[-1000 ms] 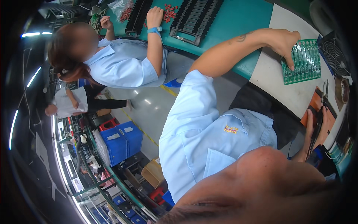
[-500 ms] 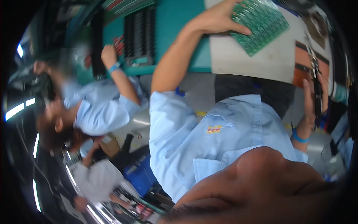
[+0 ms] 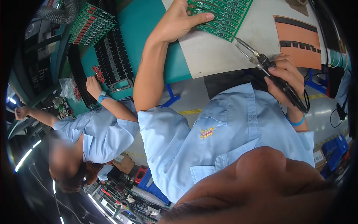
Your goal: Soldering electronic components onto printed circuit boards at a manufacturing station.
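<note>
A green circuit board [image 3: 231, 16], populated with rows of small parts, is gripped at its left edge by my left hand [image 3: 175, 22], the thumb lying across its face. The board's far part runs out of the picture. My right hand [image 3: 287, 76] is closed round the black handle of a soldering iron [image 3: 265, 61], which has a thin metal tube beside its shaft. The iron points up and left, and its tip is at the board's lower corner; whether the two touch I cannot tell.
Under the board lies a pale mat [image 3: 201, 56] on a green bench [image 3: 143, 22]. An orange sheet with black strips [image 3: 298, 43] sits to the right. Leftward are black slotted racks [image 3: 113, 56], upright circuit boards [image 3: 91, 26] and a co-worker's hand [image 3: 94, 87] near red parts [image 3: 98, 74].
The soldering iron has swung from upright at the far right to the board's corner. In the picture, board and left hand have shifted left; the whole view has shifted too.
</note>
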